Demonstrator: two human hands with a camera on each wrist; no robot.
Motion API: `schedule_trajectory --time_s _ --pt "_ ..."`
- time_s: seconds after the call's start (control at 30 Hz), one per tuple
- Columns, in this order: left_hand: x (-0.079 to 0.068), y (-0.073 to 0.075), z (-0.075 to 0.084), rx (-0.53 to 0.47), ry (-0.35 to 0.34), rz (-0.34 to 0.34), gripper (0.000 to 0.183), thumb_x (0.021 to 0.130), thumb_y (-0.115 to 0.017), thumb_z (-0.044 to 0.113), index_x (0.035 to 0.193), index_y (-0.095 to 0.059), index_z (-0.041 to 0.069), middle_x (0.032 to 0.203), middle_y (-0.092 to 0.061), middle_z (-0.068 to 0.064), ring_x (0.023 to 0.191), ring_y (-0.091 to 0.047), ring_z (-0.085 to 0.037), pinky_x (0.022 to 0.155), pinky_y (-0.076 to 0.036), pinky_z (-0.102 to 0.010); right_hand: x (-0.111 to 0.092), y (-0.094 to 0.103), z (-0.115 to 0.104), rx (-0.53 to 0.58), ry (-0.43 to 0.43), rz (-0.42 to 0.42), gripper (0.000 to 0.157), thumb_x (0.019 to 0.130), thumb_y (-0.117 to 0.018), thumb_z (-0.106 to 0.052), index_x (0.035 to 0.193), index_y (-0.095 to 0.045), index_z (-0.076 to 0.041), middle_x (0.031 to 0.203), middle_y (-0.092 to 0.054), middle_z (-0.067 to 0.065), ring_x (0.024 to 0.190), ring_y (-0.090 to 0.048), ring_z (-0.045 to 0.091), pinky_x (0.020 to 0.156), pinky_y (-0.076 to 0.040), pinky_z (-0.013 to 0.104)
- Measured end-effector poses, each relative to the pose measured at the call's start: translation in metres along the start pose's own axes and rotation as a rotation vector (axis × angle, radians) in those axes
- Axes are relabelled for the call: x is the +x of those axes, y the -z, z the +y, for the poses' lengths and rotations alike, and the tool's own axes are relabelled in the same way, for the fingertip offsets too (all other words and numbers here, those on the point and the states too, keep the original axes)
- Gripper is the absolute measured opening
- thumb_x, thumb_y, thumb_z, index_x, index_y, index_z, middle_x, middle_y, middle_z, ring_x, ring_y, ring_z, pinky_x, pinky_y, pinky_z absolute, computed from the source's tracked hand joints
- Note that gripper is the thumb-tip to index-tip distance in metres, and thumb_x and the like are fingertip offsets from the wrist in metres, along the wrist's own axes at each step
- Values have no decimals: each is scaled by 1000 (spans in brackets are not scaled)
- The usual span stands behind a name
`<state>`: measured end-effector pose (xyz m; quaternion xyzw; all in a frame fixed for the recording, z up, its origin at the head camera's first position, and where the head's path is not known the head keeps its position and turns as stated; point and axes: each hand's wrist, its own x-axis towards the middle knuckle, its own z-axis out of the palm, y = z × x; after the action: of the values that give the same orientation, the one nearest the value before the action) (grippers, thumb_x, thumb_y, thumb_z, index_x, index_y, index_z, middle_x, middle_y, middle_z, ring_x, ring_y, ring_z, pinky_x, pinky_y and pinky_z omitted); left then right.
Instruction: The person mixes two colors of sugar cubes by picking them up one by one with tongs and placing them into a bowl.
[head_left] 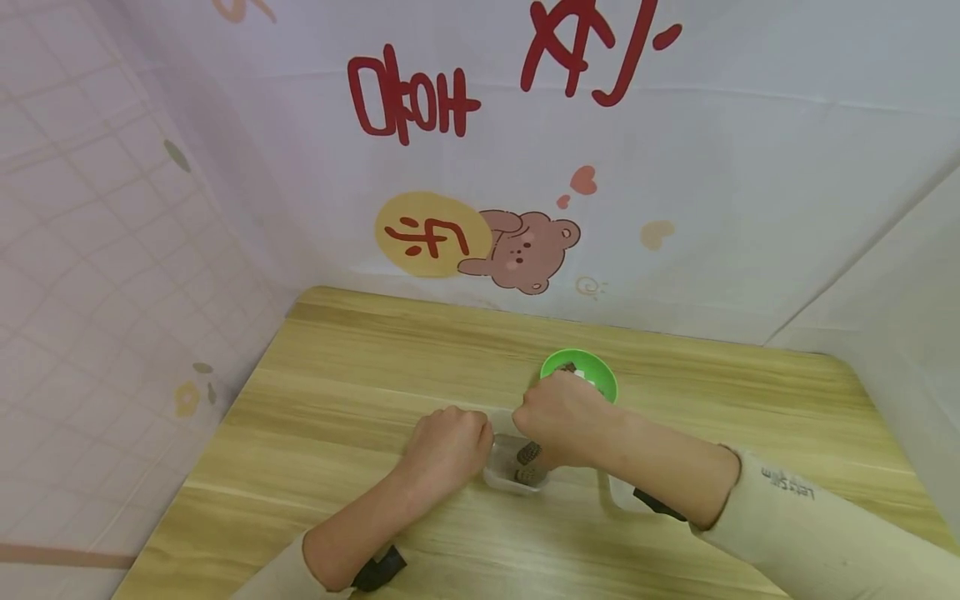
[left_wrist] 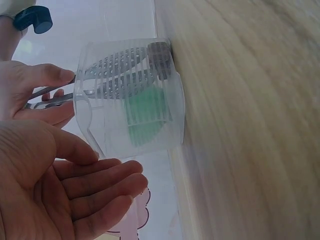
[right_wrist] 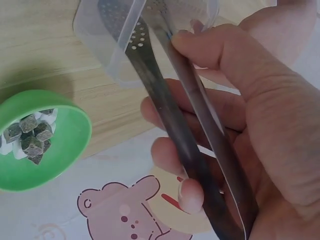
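My right hand (head_left: 570, 421) grips metal tongs (right_wrist: 164, 107), thumb on one arm and fingers curled round the other. Their perforated heads reach down into a clear plastic container (head_left: 498, 479). In the left wrist view a dark brown chunk (left_wrist: 159, 61) lies at the container's bottom, right by the ends of the tong heads. My left hand (left_wrist: 65, 185) pinches the container's near rim between thumb and index finger, its other fingers loosely bent. Beyond the right hand stands a green bowl (right_wrist: 70, 145) with several brown cubes (right_wrist: 32, 145) and white pieces in it.
A second clear container (head_left: 621, 493) stands under the right forearm, partly hidden by it. The wooden table (head_left: 360, 358) meets a white printed cloth wall (head_left: 712, 167) at the back, with more cloth at both sides.
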<state>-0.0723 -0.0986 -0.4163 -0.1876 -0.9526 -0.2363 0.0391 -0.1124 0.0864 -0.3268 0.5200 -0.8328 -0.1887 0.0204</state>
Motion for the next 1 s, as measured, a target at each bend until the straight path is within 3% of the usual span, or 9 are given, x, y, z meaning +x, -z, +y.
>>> schedule_trajectory --time_s 0.17,0.43,0.7,0.83,1.0 --pt "0 0 0 3 0 3 52 97 -60 5 55 -32 19 50 -21 13 47 -17 -2 38 -17 -19 2 0 0 -41 0 14 45 62 -88 -27 56 -44 -19 54 -42 -5 50 -32 11 45 -43 33" --pt "0 -1 -1 13 8 -5 52 97 -61 6 55 -32 19 51 -20 13 48 -16 -2 39 -17 -20 9 2 -3 4 -16 -89 41 69 -87 -18 61 -47 -18 56 -38 -7 55 -26 10 48 -32 24" --pt "0 1 0 8 20 -19 51 98 -60 8 55 -34 20 50 -22 13 46 -18 -2 37 -19 -20 7 3 -4 -37 -10 -64 39 68 -86 -18 58 -48 -18 54 -43 -6 53 -29 9 46 -34 24" --pt "0 1 0 5 16 -11 52 99 -60 9 55 -34 20 49 -23 13 45 -19 -1 37 -20 -20 3 2 -2 -10 -11 -58 41 68 -88 -24 58 -49 -18 56 -47 -5 52 -38 10 49 -45 29" --pt "0 0 0 -8 19 -11 51 99 -59 8 55 -35 20 49 -25 14 44 -21 -1 36 -22 -20 -4 -3 7 55 -29 -34 46 68 -88 -26 57 -43 -19 54 -37 -8 51 -32 11 50 -42 32"
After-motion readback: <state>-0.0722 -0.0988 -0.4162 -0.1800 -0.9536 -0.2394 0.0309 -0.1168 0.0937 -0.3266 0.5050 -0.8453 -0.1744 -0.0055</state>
